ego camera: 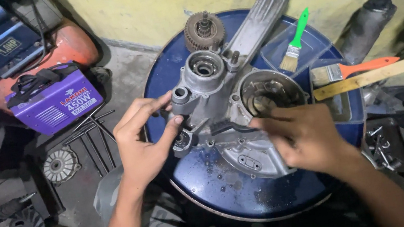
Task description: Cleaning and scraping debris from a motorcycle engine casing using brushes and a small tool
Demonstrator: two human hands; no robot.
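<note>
Steadying the engine case (227, 110) on the blue drum (205, 180), we grip its edge with our left hand (143, 142) (thumb and fingers pinching), while our right hand (304, 139) clasps a dark brush (222, 126) against it.

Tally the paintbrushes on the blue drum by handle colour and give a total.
Green-handled paintbrush: 1
Orange-handled paintbrush: 1
Total: 2 paintbrushes, both lying past the grey engine casing on the blue drum.
</note>
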